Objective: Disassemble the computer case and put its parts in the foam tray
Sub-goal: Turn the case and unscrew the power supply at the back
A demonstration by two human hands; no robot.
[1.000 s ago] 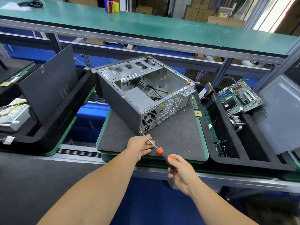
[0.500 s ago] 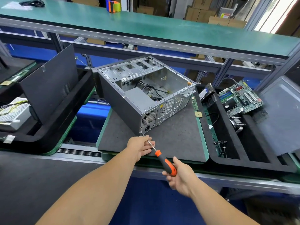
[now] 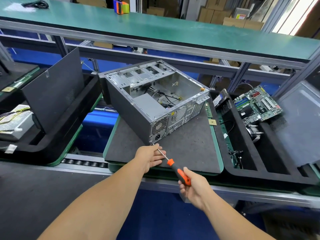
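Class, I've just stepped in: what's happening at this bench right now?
A person is unscrewing the rear of an opened computer case that lies on a grey mat. The right hand grips an orange-and-black screwdriver, its tip at the case's lower rear corner. The left hand steadies the shaft near the tip. A motherboard already sits in the foam tray to the right; the power supply remains inside the case.
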